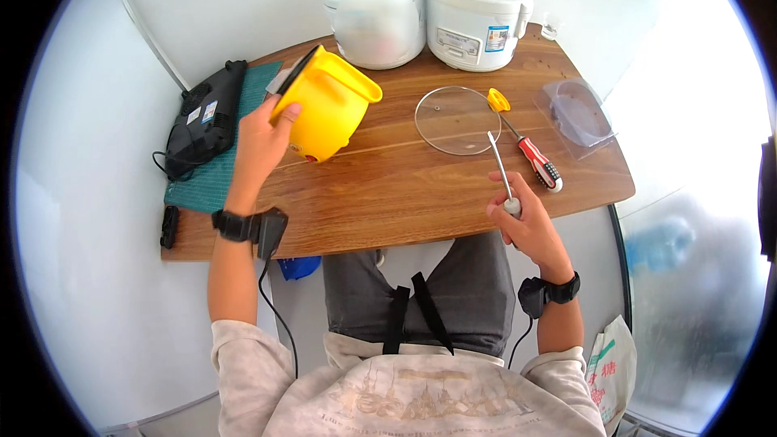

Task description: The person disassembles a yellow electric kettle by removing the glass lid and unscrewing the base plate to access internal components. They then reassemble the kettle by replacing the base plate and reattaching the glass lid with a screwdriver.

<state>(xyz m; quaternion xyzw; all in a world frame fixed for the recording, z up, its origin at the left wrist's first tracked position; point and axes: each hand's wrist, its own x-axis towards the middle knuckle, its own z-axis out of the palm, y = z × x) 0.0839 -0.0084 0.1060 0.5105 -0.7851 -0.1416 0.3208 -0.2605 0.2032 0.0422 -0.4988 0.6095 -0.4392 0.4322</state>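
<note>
My left hand [264,136] grips a yellow electric cooking pot [328,109] by its rim, holding it tilted over the left part of the table. The pot's handle sticks out to the upper right, and its inside is turned away from me. In my right hand [524,214] is a screwdriver [500,163], its shaft pointing up and away over the table's right side. Just beyond the tip lies a round glass lid [453,125]. A yellow knob [498,100] rests by the lid's right edge, close to a second screwdriver [540,163] with a red, white and black handle.
Two white rice cookers [477,20] stand at the back of the wooden table [388,202]. To the left, a black appliance [206,117] with a cord lies partly on a green cutting mat [190,192]. A clear plastic package [576,117] sits at the right edge, and a small glass [550,28] behind.
</note>
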